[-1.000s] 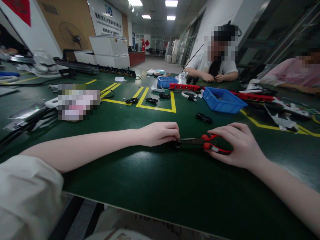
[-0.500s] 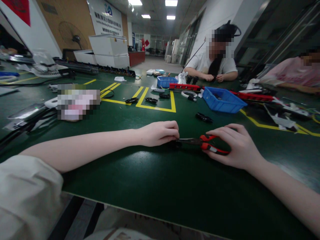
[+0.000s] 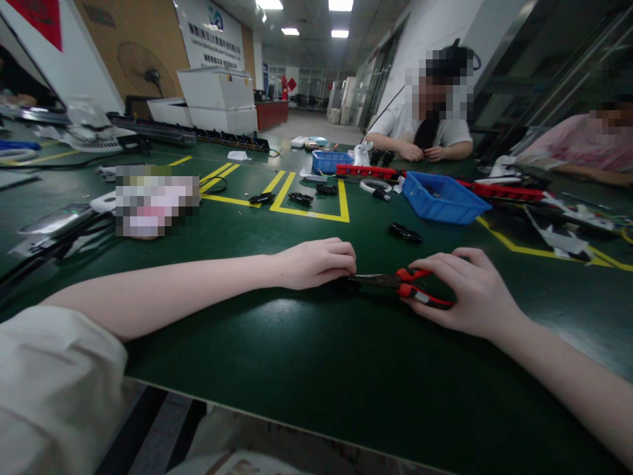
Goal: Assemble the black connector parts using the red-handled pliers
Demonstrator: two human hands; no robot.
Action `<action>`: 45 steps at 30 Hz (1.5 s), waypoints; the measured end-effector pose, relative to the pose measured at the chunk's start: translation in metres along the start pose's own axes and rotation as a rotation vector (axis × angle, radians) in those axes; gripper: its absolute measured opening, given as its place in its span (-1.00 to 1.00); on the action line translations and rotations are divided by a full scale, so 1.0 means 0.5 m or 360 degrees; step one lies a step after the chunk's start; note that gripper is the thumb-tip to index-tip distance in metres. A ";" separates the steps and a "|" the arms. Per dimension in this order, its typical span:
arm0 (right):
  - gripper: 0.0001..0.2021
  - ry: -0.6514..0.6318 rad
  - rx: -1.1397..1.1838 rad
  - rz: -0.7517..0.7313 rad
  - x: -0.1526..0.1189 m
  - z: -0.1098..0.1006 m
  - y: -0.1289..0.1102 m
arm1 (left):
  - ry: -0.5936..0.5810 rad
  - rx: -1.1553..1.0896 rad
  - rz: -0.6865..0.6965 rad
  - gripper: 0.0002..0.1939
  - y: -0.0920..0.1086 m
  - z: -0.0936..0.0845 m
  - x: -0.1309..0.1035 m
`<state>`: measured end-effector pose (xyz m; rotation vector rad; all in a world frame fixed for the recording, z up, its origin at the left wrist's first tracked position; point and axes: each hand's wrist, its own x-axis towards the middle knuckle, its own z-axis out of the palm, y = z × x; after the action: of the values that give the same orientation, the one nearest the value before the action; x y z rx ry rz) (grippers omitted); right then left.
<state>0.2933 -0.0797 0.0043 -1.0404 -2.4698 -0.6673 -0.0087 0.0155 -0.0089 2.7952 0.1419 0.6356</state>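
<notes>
My right hand (image 3: 469, 293) is wrapped round the red and black handles of long-nose pliers (image 3: 408, 282), which point left with the handles spread somewhat. The pliers' tips reach the fingertips of my left hand (image 3: 319, 264). Those fingers are pinched together, low over the green table (image 3: 277, 356). A small dark piece shows under them, next to the tips; what it is I cannot make out. Beyond my right hand lies a black part (image 3: 405, 232), and several similar black parts (image 3: 301, 198) lie farther off near yellow tape lines.
A blue bin (image 3: 442, 198) stands beyond my right hand, with a smaller blue bin (image 3: 331, 161) farther back. Red strips (image 3: 368, 171) and a coiled white cable (image 3: 374, 187) lie nearby. Cables and a blurred pink object (image 3: 158, 204) are at left. Across the table sits a person (image 3: 420, 135).
Very little differs. Both hands and the pliers keep the same place, and the whole view has shifted slightly.
</notes>
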 end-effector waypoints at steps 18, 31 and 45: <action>-0.68 0.0095 -0.0063 -0.0002 0.007 -0.003 -0.012 | -0.0044 -0.0035 -0.0063 -0.78 -0.001 0.001 0.001; -0.69 0.0054 -0.0094 -0.0047 0.008 -0.002 -0.010 | -0.0041 -0.0007 -0.0063 -0.78 0.001 0.000 0.000; -0.68 0.0113 -0.0327 -0.0175 0.011 -0.010 -0.017 | -0.0049 -0.0032 -0.0087 -0.79 0.001 -0.001 0.002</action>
<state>0.2842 -0.0843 0.0088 -0.9386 -2.4495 -0.9932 -0.0082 0.0153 -0.0077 2.7702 0.2036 0.5781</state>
